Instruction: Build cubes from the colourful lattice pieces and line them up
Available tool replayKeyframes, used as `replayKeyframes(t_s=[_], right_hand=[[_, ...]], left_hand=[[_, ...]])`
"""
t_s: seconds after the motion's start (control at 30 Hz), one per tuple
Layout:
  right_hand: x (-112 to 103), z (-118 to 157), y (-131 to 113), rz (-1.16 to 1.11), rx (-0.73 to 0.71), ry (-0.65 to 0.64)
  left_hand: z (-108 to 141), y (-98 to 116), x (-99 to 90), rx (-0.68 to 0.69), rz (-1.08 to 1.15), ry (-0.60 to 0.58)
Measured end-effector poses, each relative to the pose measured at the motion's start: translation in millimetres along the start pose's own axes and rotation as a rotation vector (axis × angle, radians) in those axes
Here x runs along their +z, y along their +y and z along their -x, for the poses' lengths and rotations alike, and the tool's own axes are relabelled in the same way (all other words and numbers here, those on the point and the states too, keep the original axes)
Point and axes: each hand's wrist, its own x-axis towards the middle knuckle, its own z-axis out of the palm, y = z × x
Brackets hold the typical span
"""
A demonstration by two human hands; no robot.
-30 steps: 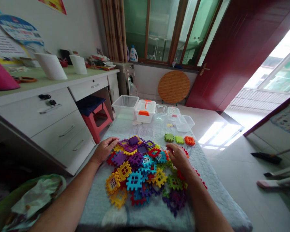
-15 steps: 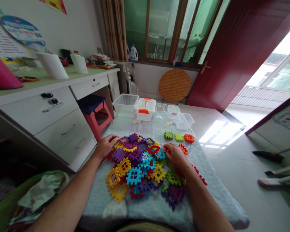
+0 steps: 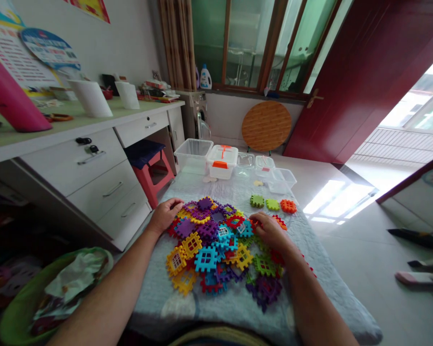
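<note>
A heap of plastic interlocking building blocks with notched edges [image 3: 208,230] lies on the cloth-covered table. They are purple, yellow, blue, red and green, and several have window-like grids. At the heap's left edge rests my left hand [image 3: 165,216], thumb and fingers slightly apart, gripping nothing visible. My right hand [image 3: 270,229] lies palm down over the heap's right side, its fingers loosely bent. A bit of an orange-red block shows under those fingertips, and the hand hides other pieces. Beyond it sit a dark green block [image 3: 257,201], a light green block [image 3: 273,204] and an orange block [image 3: 288,206].
Along the table's far end stand a clear open bin [image 3: 194,153], a lidded box with orange latches [image 3: 222,162] and smaller clear containers [image 3: 282,179]. A white desk [image 3: 111,163] and a red stool [image 3: 154,178] are to the left; a green waste basket [image 3: 12,312] stands low left.
The whole view has shifted slightly, so everything appears a little further right. Both hands keep about the same places against the heap, and no block has visibly moved.
</note>
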Motion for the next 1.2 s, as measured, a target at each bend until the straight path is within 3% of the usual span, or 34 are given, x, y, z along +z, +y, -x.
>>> replayKeyframes(t_s=[0.1, 0.2, 0.4, 0.63, 0.83, 1.07, 1.2], right_hand=[[-8, -3, -2, -0.037, 0.043, 0.088], [-19, -8, -19, -0.031, 0.0, 0.16], [-22, -24, -81, 0.015, -0.2, -0.056], [15, -61, -132, 0.125, -0.361, -0.183], [37, -76, -139, 0.187, -0.415, -0.247], [27, -66, -138, 0.204, -0.331, -0.263], [29, -66, -137, 0.183, -0.25, -0.169]], left_hand=[[0, 1, -0.2, 0.002, 0.008, -0.004], [0, 3, -0.9, 0.007, 0.028, -0.01], [1, 6, -2.0, 0.0, 0.052, -0.02], [2, 7, -1.3, -0.004, 0.063, -0.025], [1, 2, -0.8, -0.024, 0.122, -0.036], [1, 1, -0.4, -0.042, 0.159, -0.059], [2, 3, -0.8, -0.038, 0.135, -0.058]])
